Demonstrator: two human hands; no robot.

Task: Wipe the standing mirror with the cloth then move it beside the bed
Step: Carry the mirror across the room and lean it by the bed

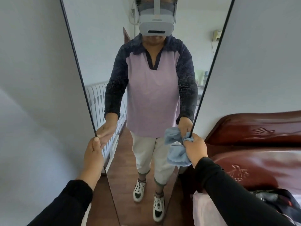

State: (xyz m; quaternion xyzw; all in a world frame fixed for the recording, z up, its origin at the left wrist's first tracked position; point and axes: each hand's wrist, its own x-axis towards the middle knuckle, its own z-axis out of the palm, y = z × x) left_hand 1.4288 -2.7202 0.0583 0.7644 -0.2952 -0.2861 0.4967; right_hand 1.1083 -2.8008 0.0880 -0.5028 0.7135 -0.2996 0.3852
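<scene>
A tall standing mirror (101, 66) with a thin black frame stands upright straight ahead against the white wall, and a person is reflected in it. My left hand (93, 152) grips the mirror's left edge at about waist height. My right hand (196, 148) grips the right edge, with a light blue cloth (176, 154) bunched in the same fist and hanging down over the glass. The bed (260, 160) with its dark red wooden headboard sits directly to the right of the mirror.
White wall (32, 79) lies left and right of the mirror. Brown wooden floor (101, 201) shows at the mirror's foot. A pink bedcover (205, 211) and a dark bundle of clothing (280, 201) lie on the bed at lower right.
</scene>
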